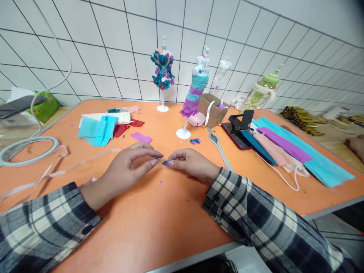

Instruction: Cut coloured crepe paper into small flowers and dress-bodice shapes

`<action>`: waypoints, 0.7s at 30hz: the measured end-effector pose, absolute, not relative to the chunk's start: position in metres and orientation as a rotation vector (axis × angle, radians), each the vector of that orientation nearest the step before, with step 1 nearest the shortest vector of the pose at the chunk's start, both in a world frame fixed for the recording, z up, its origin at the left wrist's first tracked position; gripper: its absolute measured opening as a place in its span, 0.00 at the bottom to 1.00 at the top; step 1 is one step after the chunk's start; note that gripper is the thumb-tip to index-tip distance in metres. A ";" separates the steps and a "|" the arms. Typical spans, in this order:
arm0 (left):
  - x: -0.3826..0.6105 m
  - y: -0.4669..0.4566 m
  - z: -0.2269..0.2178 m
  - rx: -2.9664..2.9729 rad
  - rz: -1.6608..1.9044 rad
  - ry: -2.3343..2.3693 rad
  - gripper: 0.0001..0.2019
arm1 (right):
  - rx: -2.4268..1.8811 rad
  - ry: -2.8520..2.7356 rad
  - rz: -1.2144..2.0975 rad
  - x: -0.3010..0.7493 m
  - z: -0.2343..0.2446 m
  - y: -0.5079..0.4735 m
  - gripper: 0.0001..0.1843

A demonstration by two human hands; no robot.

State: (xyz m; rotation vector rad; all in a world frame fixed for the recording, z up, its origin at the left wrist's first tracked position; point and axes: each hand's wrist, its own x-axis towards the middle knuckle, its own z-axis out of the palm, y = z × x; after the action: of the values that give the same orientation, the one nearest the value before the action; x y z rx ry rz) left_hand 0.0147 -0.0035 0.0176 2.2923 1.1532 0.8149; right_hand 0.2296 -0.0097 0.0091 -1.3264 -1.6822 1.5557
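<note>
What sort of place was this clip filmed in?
Probably a craft workspace, though home or workshop is unclear: an orange tabletop bears a white mannequin figure wrapped in turquoise and purple strips, and flat turquoise paper-like sheets.

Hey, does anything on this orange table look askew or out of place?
The striped dress form leans to the picture's right, while the flowered one stands nearly upright; lens distortion may exaggerate that. Thin pale ribbon trails untidily near the left hand, and a tiny purple scrap lies loose on the tabletop.
</note>
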 end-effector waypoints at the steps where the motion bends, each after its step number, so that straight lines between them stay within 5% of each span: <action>1: 0.014 -0.004 0.019 2.239 0.828 1.128 0.13 | -1.301 -1.528 1.736 0.231 0.011 -0.010 0.06; 5: 0.017 -0.007 0.016 2.119 0.810 1.137 0.14 | -1.159 -1.246 2.041 0.234 0.013 -0.013 0.04; 13: 0.019 -0.005 0.007 1.965 0.768 1.220 0.14 | -1.151 -1.276 2.014 0.229 0.007 -0.015 0.05; 21: 0.022 -0.008 0.015 1.907 0.723 1.200 0.12 | -1.210 -1.696 1.212 0.227 0.013 -0.012 0.09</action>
State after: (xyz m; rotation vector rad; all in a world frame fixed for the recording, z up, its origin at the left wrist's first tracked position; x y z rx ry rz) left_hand 0.0215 -0.0078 0.0147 1.9066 1.2000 0.7230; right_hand 0.2272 -0.0125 0.0125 -1.2102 -1.6957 1.2123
